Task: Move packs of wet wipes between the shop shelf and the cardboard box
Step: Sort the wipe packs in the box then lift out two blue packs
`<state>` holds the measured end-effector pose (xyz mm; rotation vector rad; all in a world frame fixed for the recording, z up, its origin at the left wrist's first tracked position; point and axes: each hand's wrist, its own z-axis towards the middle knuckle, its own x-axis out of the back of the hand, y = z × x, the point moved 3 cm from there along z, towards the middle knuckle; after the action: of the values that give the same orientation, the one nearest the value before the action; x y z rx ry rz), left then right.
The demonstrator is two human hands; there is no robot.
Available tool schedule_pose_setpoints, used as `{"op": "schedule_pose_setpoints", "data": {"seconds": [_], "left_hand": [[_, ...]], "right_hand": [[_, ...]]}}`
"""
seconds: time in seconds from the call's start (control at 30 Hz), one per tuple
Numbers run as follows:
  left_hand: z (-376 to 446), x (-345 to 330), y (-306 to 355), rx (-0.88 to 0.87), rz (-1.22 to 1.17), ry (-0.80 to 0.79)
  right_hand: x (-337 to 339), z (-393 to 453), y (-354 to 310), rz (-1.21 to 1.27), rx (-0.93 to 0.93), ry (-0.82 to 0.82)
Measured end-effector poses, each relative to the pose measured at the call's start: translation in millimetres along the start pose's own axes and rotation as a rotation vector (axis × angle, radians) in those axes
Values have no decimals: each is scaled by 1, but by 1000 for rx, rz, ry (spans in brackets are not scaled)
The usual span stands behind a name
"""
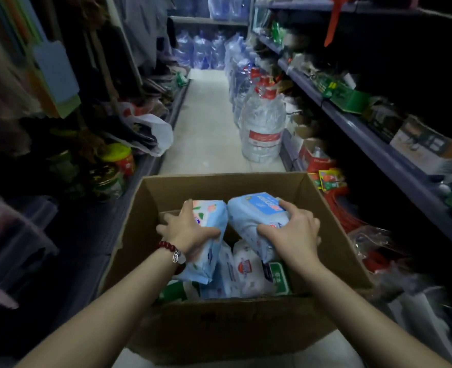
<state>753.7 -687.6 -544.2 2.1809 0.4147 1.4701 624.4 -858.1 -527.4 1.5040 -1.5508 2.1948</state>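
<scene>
Two bare forearms reach forward from the bottom edge over an open cardboard box standing on the pale floor of a shop aisle. The left wrist wears a dark red bead bracelet with a small silver charm.

The left hand has its grip clamped on a light blue pack of wet wipes with a pink and green print, thumb wrapped across the near face and fingers over the far top edge. The right hand has its grip clamped on a second pale blue wipes pack with a blue label, thumb along the near side and fingers curled over the top. Both packs are tilted, held side by side above the inside of the box, their upper ends nearly touching.

Below them more wipes packs lie in the bottom of the box, white and blue ones with a green-edged one against the right.

Beyond the box, large wrapped water bottles with red caps stand on the floor along the right side of the aisle. To the right run grey shop shelves carrying blurred packaged goods. On the left, a low shelf holds jars, one with a yellow-green lid, and a white plastic bag. At the far end stand stacked blue water jugs.
</scene>
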Motion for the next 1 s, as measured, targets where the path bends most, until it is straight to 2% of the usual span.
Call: {"op": "schedule_pose_setpoints", "data": {"seconds": [0.2, 0.4, 0.53, 0.67, 0.8, 1.0], "left_hand": [[42, -47, -8, 68, 49, -50], [53, -60, -27, 164, 15, -93], [56, -59, -38, 184, -14, -45], [59, -62, -45, 239, -17, 1], [58, -68, -52, 292, -74, -21], [79, -74, -52, 234, -90, -62]], "right_hand": [[-42, 28, 19, -122, -100, -104], [-60, 60, 18, -199, -85, -204], [-82, 66, 36, -207, -71, -281], [-84, 64, 54, -166, -108, -290], [-85, 50, 69, -157, -201, -272], [-92, 69, 71, -205, -243, -242]]}}
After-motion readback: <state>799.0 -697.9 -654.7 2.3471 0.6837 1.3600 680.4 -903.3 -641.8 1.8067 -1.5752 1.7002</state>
